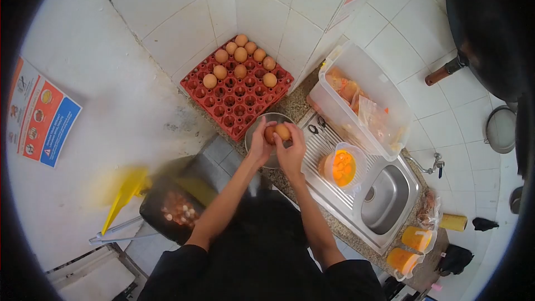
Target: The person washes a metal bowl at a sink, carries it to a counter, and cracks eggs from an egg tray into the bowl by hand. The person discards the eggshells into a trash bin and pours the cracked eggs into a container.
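My left hand [258, 146] is closed on a brown egg [270, 135]. A second brown egg [283, 131] is in my right hand [292, 153], and the two eggs touch or nearly touch. Both hands are over a round metal bowl [278, 116], whose inside is mostly hidden by them. Just beyond the bowl, a red egg tray [227, 110] holds several brown eggs toward its far end, with bare cups nearer me. On the drainboard to the right stands a clear plastic container [360, 166] with several orange yolks [344, 168] in it.
A large plastic bin [384, 106] with bagged items sits behind the sink [384, 200]. Two jugs of orange liquid [417, 238] stand on the right. A black bin [159, 212] with eggshells [181, 210] is at lower left. A wok [485, 39] hangs upper right.
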Demonstrator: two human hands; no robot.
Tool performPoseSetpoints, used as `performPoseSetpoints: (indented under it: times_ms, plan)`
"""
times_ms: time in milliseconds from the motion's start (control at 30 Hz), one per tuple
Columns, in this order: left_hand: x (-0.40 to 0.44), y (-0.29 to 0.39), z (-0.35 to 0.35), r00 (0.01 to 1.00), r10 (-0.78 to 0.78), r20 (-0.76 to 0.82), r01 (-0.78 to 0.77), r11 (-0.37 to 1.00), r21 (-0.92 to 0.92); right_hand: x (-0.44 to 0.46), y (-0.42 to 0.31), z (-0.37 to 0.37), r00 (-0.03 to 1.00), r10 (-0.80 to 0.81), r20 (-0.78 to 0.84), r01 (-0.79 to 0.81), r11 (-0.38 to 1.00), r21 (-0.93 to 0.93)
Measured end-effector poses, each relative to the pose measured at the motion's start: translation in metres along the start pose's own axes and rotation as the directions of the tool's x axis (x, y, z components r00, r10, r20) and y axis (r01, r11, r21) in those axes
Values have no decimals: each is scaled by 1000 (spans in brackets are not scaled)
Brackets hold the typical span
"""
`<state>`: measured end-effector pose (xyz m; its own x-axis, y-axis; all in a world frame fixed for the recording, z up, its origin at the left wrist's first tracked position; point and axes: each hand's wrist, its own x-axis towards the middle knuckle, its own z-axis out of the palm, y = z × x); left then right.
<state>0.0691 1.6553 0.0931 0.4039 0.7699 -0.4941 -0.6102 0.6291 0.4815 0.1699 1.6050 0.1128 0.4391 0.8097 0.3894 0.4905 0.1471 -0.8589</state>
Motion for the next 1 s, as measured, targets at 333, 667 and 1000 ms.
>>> performPoseSetpoints:
  times_ms: [333, 667, 1000]
  plan:
    - [6, -6, -23, 998, 36, -43, -34, 998, 53, -20, 51, 17, 957, 272, 98, -286, 940, 184]
    - [16, -15, -47, 980, 167, 107, -174, 983, 64, -6, 50, -7, 428, 619, 658, -901, 243, 358]
    - [2, 19, -40, 929, 194, 316, -369, 418, 830, 15, 69, 7, 502, 566, 653, -771, 636, 41]
